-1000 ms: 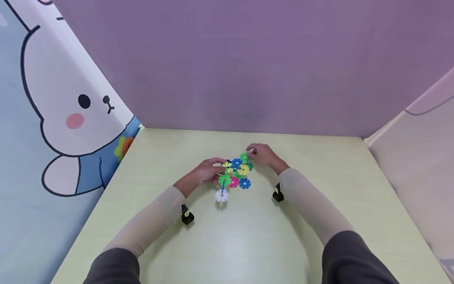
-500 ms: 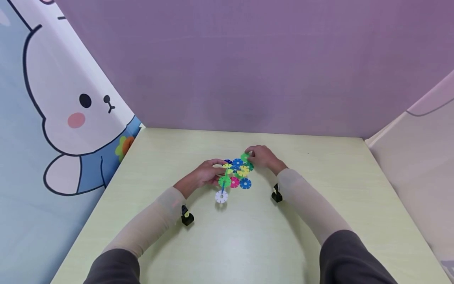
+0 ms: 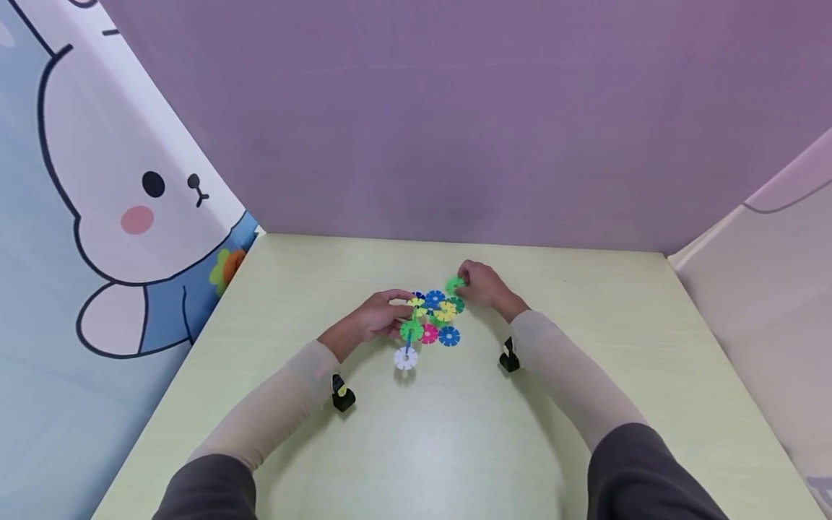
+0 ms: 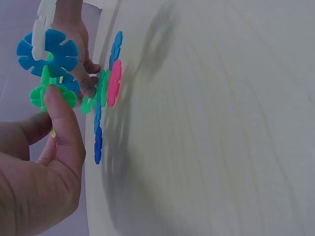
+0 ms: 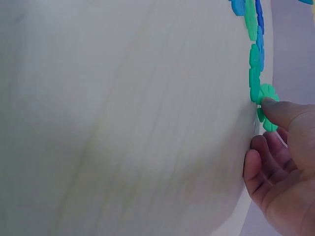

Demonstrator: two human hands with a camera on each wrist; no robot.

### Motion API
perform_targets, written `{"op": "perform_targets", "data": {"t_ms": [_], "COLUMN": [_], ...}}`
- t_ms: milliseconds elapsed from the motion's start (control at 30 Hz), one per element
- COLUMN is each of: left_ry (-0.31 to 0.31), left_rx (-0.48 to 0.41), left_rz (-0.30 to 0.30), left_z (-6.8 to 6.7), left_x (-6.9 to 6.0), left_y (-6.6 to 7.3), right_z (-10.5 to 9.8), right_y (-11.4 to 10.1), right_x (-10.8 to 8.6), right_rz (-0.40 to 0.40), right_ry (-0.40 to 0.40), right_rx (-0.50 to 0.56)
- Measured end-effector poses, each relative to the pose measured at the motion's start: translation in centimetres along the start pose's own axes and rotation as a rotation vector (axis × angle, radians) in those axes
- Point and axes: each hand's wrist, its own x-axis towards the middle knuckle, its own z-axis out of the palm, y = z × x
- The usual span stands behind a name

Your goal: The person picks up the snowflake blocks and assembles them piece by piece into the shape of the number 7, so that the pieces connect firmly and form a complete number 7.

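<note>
My left hand [image 3: 380,315] pinches the left side of a cluster of slotted plastic snowflake discs, at a yellow disc [image 3: 417,307] mostly covered by the fingers in the left wrist view. A green disc [image 4: 37,97] and a blue disc [image 4: 64,51] stand joined just beyond its thumb. Nearer the body hangs a white disc [image 3: 406,358]. Pink [image 3: 428,334], blue [image 3: 448,336] and yellow [image 3: 445,311] discs make up the middle and right. At the far right end, my right hand [image 3: 484,284] holds a light green disc [image 5: 268,93] between thumb and fingers, beside a darker green disc [image 5: 254,73].
The pale wood-grain table [image 3: 416,448] lies under both hands. A purple panel [image 3: 416,130] rises at its back edge, and a rabbit-printed panel [image 3: 117,238] stands at the left. Black wrist-worn devices hang beneath the left [image 3: 343,396] and right [image 3: 510,356] forearms.
My right hand has shifted slightly right and away from the body, and the light green disc has moved with it. The left hand keeps its hold, nearly still.
</note>
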Motion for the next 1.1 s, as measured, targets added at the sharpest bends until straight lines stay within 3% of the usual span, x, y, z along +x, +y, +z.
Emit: {"op": "perform_targets", "data": {"t_ms": [200, 633, 1100], "left_ry": [-0.001, 0.012, 0.024], "left_rx": [-0.01, -0.006, -0.001], "left_rz": [0.01, 0.0, -0.009], "left_z": [0.1, -0.1, -0.2], "left_x": [-0.1, 0.1, 0.1], "left_y": [0.1, 0.4, 0.5], "right_z": [-0.2, -1.4, -1.7], "right_y": [0.3, 0.2, 0.3], "right_x": [-0.4, -2.4, -4.5], "right_rz": [-0.022, -0.136, -0.228], "right_ry": [0.003, 0.024, 0.049], "right_rx": [0.031, -0.044, -0.006]}}
